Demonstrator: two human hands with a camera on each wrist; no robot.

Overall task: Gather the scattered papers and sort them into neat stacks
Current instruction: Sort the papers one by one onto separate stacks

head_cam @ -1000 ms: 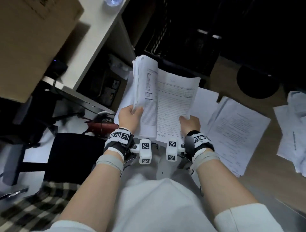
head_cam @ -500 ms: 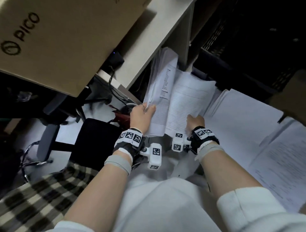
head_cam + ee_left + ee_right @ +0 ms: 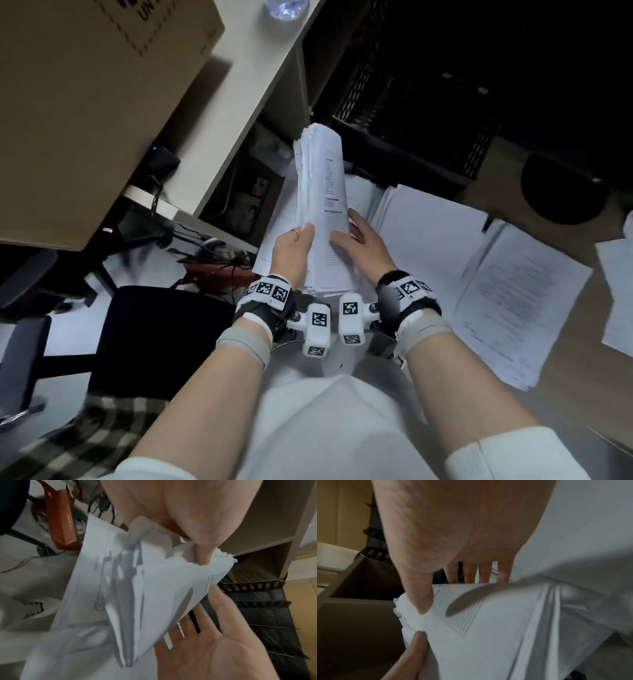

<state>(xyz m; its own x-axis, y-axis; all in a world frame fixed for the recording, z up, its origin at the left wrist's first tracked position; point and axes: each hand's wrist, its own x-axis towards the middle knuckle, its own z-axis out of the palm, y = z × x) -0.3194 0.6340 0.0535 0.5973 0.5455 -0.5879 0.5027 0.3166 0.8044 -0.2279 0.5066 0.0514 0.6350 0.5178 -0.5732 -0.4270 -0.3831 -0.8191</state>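
A thick bundle of white printed papers (image 3: 322, 205) stands upright between both hands above my lap. My left hand (image 3: 294, 246) grips its left edge, thumb pinching the sheets (image 3: 202, 555). My right hand (image 3: 359, 236) lies flat against the right side, thumb on the front page (image 3: 421, 595) and straight fingers behind it (image 3: 471, 573). The bundle's edges are uneven (image 3: 137, 595). On the floor to the right lie a blank-topped paper stack (image 3: 428, 233), printed sheets (image 3: 520, 301) and more loose sheets (image 3: 616, 291).
A cardboard box (image 3: 85, 102) sits on a white desk (image 3: 246, 89) at the left. Black mesh trays (image 3: 411, 120) stand behind the papers. A black chair seat (image 3: 161, 339), a red object (image 3: 212, 274) and cables lie at the lower left.
The pages that were spread open have come together into one upright bundle. My right hand has moved from the lower sheet to the bundle's right side.
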